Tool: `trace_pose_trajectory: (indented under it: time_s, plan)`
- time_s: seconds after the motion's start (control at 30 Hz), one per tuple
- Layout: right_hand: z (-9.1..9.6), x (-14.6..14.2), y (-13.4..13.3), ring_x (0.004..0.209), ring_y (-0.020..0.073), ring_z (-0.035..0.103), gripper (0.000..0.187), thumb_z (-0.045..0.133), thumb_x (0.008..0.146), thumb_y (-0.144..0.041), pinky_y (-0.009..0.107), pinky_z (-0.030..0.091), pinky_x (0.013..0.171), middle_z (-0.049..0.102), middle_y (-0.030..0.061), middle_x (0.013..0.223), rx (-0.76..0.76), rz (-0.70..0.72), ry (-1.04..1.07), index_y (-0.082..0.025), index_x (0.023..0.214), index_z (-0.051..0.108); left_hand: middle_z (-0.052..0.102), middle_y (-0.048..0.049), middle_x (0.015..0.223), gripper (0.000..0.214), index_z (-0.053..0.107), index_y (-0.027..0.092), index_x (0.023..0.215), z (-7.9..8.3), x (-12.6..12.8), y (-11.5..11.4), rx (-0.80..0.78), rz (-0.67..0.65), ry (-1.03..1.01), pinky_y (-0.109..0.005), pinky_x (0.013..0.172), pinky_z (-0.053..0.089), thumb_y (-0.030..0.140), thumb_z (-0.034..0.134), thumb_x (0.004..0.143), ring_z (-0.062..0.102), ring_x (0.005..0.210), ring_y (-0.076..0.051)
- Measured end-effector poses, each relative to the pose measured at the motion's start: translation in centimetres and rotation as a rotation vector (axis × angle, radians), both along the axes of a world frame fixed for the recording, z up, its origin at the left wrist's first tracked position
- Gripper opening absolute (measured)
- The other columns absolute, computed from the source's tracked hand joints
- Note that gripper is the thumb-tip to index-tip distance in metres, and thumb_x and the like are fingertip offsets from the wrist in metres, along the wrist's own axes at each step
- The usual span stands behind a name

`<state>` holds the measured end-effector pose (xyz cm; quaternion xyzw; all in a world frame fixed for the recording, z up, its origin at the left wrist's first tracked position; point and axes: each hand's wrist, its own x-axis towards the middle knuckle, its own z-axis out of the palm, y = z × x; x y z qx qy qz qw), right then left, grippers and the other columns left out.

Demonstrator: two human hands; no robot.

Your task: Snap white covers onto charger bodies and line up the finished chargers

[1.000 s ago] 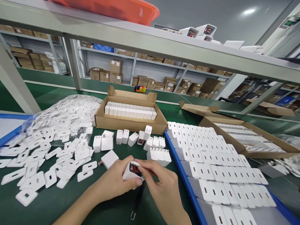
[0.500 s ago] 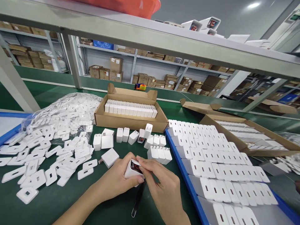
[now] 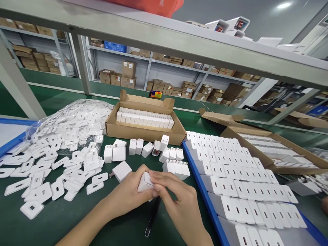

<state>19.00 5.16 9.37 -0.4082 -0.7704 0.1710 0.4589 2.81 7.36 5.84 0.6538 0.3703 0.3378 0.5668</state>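
Observation:
My left hand (image 3: 128, 194) and my right hand (image 3: 179, 201) both grip one white charger body (image 3: 145, 182) low in the middle, over the green mat. The fingers of both hands press on its top, and its open end is hidden. A black tweezer-like tool (image 3: 151, 217) lies on the mat under my hands. Loose white chargers (image 3: 143, 148) stand just beyond, and one flat white charger (image 3: 121, 171) lies to the left of my hands. Many white cover plates (image 3: 58, 171) are scattered at the left.
A clear bag of plates (image 3: 74, 119) lies at the back left. An open cardboard box (image 3: 146, 131) holds a row of chargers. A blue-edged tray (image 3: 202, 194) of chargers fills the right, with more cardboard boxes (image 3: 271, 150) behind. A steel shelf rail (image 3: 164, 37) runs overhead.
The charger's open end with its red insides showed before; now my fingers cover it and only white shows. The view shifted slightly.

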Motion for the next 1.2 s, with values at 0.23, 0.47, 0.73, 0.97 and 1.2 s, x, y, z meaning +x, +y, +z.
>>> trace_pose_trajectory:
  time_s: [0.23, 0.47, 0.73, 0.97, 1.2]
  plan:
    - [-0.6, 0.9, -0.8, 0.117, 0.0163, 0.056, 0.028, 0.05, 0.094, -0.015, 0.026, 0.053, 0.093, 0.07, 0.0005, 0.11, -0.003, 0.061, -0.169, -0.024, 0.117, 0.063, 0.047, 0.0039, 0.076, 0.031, 0.045, 0.023, 0.089, -0.3, 0.3, 0.1, 0.038, 0.001, -0.173, -0.027, 0.067, 0.034, 0.053, 0.049, 0.09, 0.045, 0.072, -0.017]
    - [-2.4, 1.2, -1.5, 0.127, 0.0181, 0.048, 0.039, 0.05, 0.096, -0.036, 0.032, 0.048, 0.102, 0.049, 0.0006, 0.14, -0.357, 0.039, 0.077, -0.036, 0.134, 0.046, 0.046, 0.0002, 0.083, 0.026, 0.048, 0.02, 0.09, -0.1, 0.5, 0.1, 0.095, 0.031, -0.21, -0.03, 0.068, 0.032, 0.045, 0.041, 0.09, 0.042, 0.074, -0.018]
    - [-2.3, -0.1, -0.6, 0.098, 0.0194, 0.062, 0.039, 0.057, 0.088, -0.053, 0.033, 0.057, 0.084, 0.062, 0.0062, 0.106, -0.882, 0.15, 0.55, -0.02, 0.109, 0.06, 0.04, -0.0032, 0.096, 0.037, 0.047, 0.022, 0.095, -0.6, 0.4, -0.1, 0.345, 0.044, -0.121, -0.033, 0.075, 0.034, 0.057, 0.036, 0.094, 0.043, 0.086, -0.022]
    - [-4.6, -0.5, -0.5, 0.082, 0.0161, 0.062, 0.04, 0.057, 0.088, -0.054, 0.029, 0.059, 0.07, 0.063, 0.0051, 0.093, -0.731, 0.074, 0.525, -0.019, 0.105, 0.057, 0.043, -0.0039, 0.097, 0.035, 0.049, 0.021, 0.088, -1.1, 0.4, 0.1, 0.223, 0.075, -0.194, -0.034, 0.079, 0.036, 0.049, 0.03, 0.097, 0.045, 0.089, -0.022]
    - [-4.7, 0.6, -0.2, 0.118, 0.0189, 0.056, 0.024, 0.043, 0.098, -0.026, 0.035, 0.05, 0.096, 0.059, 0.0059, 0.125, -0.277, -0.057, 0.072, -0.028, 0.121, 0.05, 0.042, -0.0024, 0.105, 0.018, 0.037, 0.025, 0.095, -1.8, 0.9, 0.2, 0.033, 0.058, -0.124, -0.034, 0.091, 0.036, 0.041, 0.031, 0.1, 0.044, 0.101, -0.02]
